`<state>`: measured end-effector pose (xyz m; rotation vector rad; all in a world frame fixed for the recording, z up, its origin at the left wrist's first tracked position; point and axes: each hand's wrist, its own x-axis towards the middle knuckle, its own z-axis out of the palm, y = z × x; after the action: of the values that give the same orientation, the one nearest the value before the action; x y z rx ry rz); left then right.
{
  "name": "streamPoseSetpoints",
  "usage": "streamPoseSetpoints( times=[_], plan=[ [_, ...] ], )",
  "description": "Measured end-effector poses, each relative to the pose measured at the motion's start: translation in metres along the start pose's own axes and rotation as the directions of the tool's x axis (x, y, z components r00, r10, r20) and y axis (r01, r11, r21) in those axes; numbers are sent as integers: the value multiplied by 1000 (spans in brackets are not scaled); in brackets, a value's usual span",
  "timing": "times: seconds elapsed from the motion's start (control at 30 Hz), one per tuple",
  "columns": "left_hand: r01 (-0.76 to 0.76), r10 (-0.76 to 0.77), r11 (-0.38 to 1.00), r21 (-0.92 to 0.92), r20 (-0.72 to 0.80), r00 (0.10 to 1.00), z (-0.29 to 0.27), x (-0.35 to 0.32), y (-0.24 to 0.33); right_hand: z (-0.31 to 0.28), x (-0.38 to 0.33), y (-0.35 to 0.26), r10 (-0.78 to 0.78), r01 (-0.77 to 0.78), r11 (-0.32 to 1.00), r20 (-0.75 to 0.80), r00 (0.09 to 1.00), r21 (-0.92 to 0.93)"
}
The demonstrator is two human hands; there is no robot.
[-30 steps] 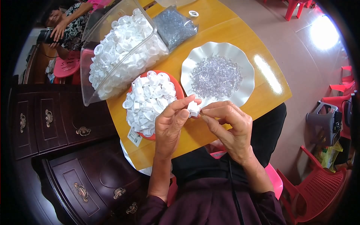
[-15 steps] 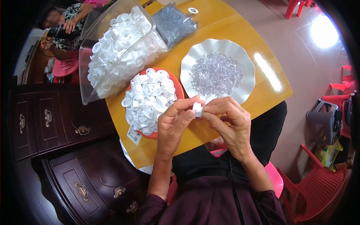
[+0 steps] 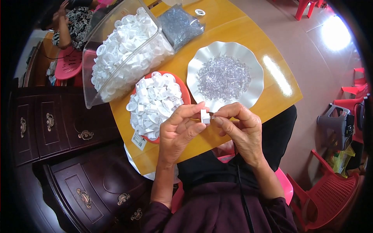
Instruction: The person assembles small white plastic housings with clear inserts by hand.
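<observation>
My left hand [image 3: 179, 130] pinches a small white plastic cap [image 3: 204, 116] between thumb and fingers. My right hand [image 3: 241, 128] holds a tiny clear plastic piece [image 3: 212, 115] against the cap's side. Both hands hover over the near edge of the yellow table [image 3: 241, 29]. Just left of my left hand sits a red dish [image 3: 185, 90] heaped with white caps [image 3: 153, 104]. Beyond my hands a white scalloped plate [image 3: 254, 70] holds a pile of clear small pieces [image 3: 223, 77].
A clear plastic tub [image 3: 91, 83] full of white caps lies tilted at the table's far left. A clear bag of small pieces [image 3: 179, 24] lies behind it. Dark wooden drawers [image 3: 50, 124] stand left; red plastic chairs [image 3: 330, 194] stand right. Another person [image 3: 74, 23] sits at top left.
My hands have drawn slightly apart, and the white cap now shows between the fingertips with the clear piece at its side. The view has shifted a little.
</observation>
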<state>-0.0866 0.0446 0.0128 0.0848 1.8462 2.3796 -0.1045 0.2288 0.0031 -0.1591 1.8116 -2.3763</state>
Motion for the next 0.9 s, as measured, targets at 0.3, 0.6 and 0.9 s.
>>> streamPoseSetpoints(
  times=[0.3, 0.6, 0.9],
  plan=[
    [-13, 13, 1000, -10, 17, 1000, 0, 0, -3, -1, -3, 2, -4, 4, 998, 8, 1000, -59],
    [-29, 29, 999, 20, 6, 1000, -4, 2, -3, 5, 5, 0, -55, 59, 996, 54, 997, -72],
    [-11, 11, 1000, 7, 54, 998, -5, -2, -8, 4, -8, 2, 38, -39, 998, -4, 999, -58]
  ],
)
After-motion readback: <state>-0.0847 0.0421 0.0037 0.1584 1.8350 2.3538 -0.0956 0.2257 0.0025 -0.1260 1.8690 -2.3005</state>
